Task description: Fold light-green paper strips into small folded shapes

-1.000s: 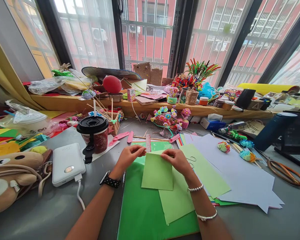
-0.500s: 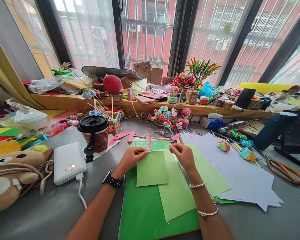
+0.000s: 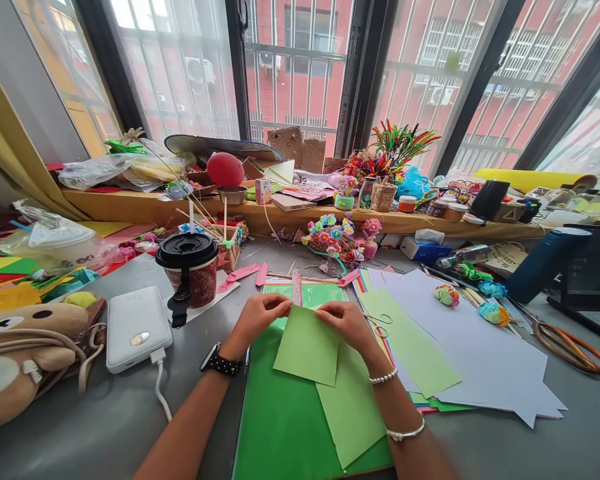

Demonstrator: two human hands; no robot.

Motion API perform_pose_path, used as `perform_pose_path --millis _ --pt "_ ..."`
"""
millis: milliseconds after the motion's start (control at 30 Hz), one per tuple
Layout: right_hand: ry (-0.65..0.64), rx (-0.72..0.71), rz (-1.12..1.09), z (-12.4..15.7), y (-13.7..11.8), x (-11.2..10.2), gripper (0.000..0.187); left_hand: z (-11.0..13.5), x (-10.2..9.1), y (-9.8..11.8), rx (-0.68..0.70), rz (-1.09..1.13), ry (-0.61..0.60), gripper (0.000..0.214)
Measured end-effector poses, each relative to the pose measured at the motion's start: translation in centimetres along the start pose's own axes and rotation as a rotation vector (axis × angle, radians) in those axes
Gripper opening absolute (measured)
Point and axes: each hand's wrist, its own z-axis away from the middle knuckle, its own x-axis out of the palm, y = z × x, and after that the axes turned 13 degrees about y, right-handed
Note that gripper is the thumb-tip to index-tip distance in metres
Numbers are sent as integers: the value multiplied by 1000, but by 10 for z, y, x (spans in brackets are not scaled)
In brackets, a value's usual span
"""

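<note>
A square of light green paper (image 3: 307,348) hangs tilted between my hands. My left hand (image 3: 263,319) pinches its upper left corner, and my right hand (image 3: 347,325) pinches the top edge near the upper right corner. Underneath lies a larger light green sheet (image 3: 353,413), resting at a slant on a dark green folder (image 3: 275,427). Just beyond my left fingertips is a pink ruler (image 3: 297,287). Small scissors (image 3: 381,325) lie to the right of my right hand, partly hidden by it.
A lidded cup (image 3: 190,267) and a white power bank (image 3: 137,328) stand on the left. White paper sheets (image 3: 495,360) spread on the right, with orange-handled scissors (image 3: 575,347) beyond them. Handmade flowers (image 3: 335,237) sit at the back, below a crowded sill (image 3: 300,217).
My right hand has moved left and closed on the paper square's top edge. The square has tilted, and the small scissors show more.
</note>
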Motion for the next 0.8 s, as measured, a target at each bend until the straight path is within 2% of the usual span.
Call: perform_pose_path --millis 67,200,267,400,467,500,533,667,733,800 --pt "-10 4 -18 1 -1 1 20 2 3 2 2 21 27 28" --pt "-47 -29 -37 1 -3 4 20 5 12 3 68 -29 -74 27" --pt "-23 -23 2 0 0 1 19 5 13 1 87 -67 -71 27" --pt "164 77 71 -4 15 -10 19 1 5 -5 68 -95 20 29" --pt "329 93 87 -5 20 -13 21 1 3 -6 61 -102 32 29" --pt "357 85 58 -5 21 -13 22 1 4 -5 61 -99 21 29" --pt "328 65 8 -4 20 -11 23 2 5 -5 64 -90 -1 29" --pt "-6 -10 -74 -1 6 -1 21 6 14 0 82 -49 -88 28" --pt "-42 -33 -49 0 1 1 19 6 14 0 81 -45 -89 27" --pt "-19 -30 -21 0 0 -2 18 4 11 0 55 -31 -74 27"
